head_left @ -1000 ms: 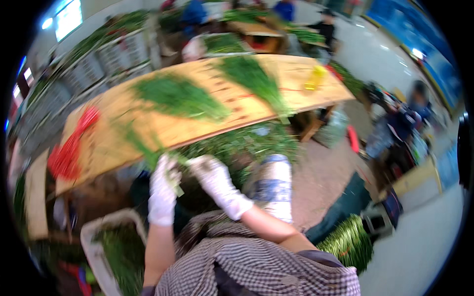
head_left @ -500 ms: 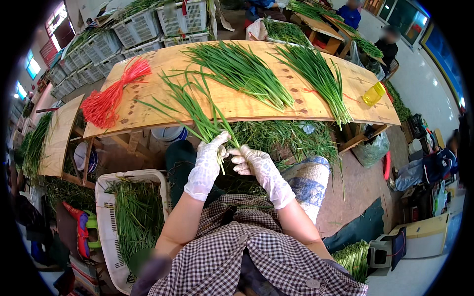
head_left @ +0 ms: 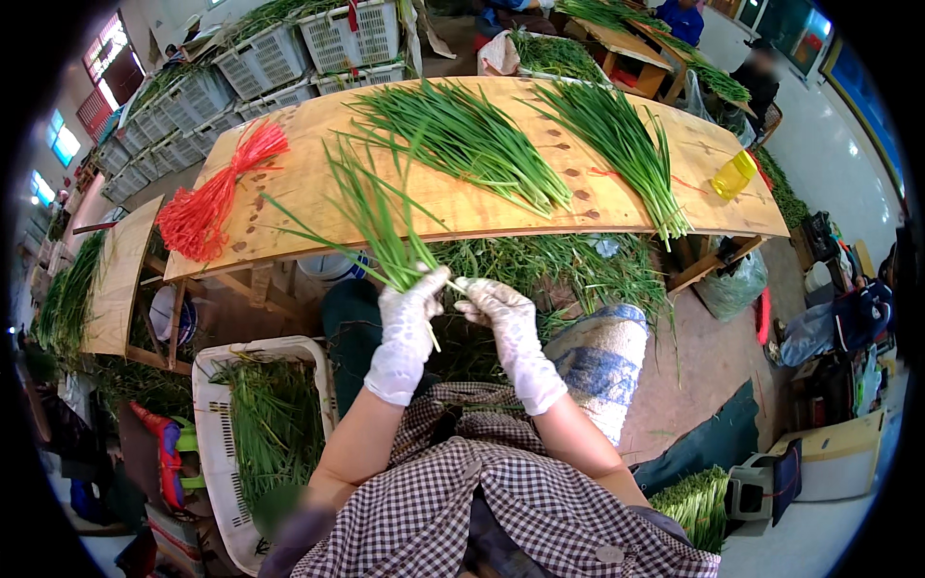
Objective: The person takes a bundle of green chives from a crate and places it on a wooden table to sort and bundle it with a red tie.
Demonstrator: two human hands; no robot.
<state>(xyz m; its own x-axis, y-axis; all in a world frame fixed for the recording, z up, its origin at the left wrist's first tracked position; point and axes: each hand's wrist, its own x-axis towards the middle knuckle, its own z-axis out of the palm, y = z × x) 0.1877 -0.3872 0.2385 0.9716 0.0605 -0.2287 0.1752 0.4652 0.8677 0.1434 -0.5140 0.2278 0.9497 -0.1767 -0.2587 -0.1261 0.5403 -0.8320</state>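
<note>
At the bottom edge, a brown-and-white checked cloth garment (head_left: 405, 501) is seen, with a white plastic crate (head_left: 216, 433) of long green leaves at its left. Just ahead, a small loose bunch of slender green leaves (head_left: 385, 236) is gripped in the white-gloved left hand (head_left: 409, 313), leaf tips fanned out over the near edge of the counter, pale stem ends lowermost. The white-gloved right hand (head_left: 507, 308) is held just beside it, fingers bent toward the stems; whether a stalk is pinched there cannot be told. On the pale wooden counter (head_left: 313, 159), a sheaf of red plastic strands (head_left: 217, 197) is laid at left, two larger green leaf bundles (head_left: 462, 140) at centre and right, and a yellow translucent container (head_left: 734, 175) at the far right. Beyond, leaf-topped grey slatted crates (head_left: 260, 63) are stacked at left.
</note>
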